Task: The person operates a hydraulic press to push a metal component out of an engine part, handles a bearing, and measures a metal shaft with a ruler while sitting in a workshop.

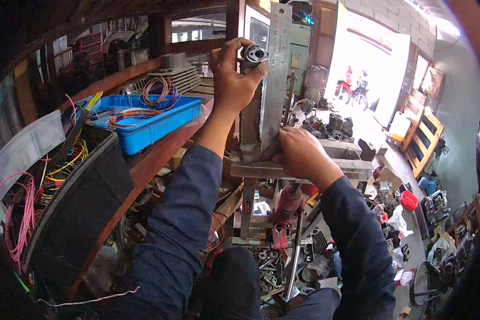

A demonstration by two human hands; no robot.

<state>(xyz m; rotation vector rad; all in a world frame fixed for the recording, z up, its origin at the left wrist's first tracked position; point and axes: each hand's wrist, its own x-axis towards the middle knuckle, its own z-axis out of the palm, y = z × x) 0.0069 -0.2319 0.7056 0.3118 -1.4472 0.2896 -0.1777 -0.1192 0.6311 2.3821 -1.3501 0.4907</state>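
- Clearly, the left hand (233,82) clamped a cylindrical metal part (255,53) between thumb and fingers, just left of the upright steel ruler (279,69).
- Lower, the right hand (304,152) pinched the steel ruler's right edge.

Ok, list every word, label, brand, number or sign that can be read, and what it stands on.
Steel ruler beside the metal cylinder in the left hand: graduations and figures, too small and blurred to quote.
Upright grey bar below: a small red mark, too blurred to read.
Nothing else reads clearly.
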